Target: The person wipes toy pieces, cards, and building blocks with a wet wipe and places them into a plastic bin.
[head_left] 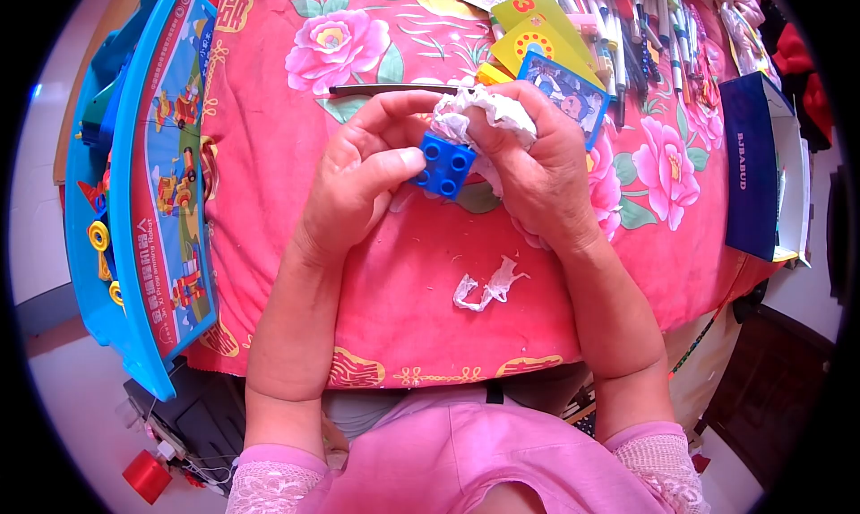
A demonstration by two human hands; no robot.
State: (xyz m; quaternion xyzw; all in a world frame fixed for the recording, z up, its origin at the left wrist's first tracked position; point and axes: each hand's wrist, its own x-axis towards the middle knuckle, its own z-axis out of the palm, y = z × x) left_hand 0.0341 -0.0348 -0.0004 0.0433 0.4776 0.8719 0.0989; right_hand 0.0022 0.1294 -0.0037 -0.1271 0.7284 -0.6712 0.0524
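Between my hands, above the pink flowered cloth, is a blue toy building block (445, 167) with round studs facing up. My left hand (372, 165) grips its left side, thumb on the edge by the studs. A crumpled white tissue (484, 118) is bunched in my right hand (542, 160), pinched under the thumb and fingers. The tissue touches the far side of the block. On the cloth nearer my body lies a torn scrap of tissue (489, 284), with tiny white crumbs around it.
At left stands a blue plastic bin (134, 272) with toy pieces inside. A dark thin stick (385, 89) lies beyond my hands. Yellow cards (528, 44), a blue picture card (564, 93) and many pens (658, 39) fill the back right. A dark blue box (752, 169) stands at right.
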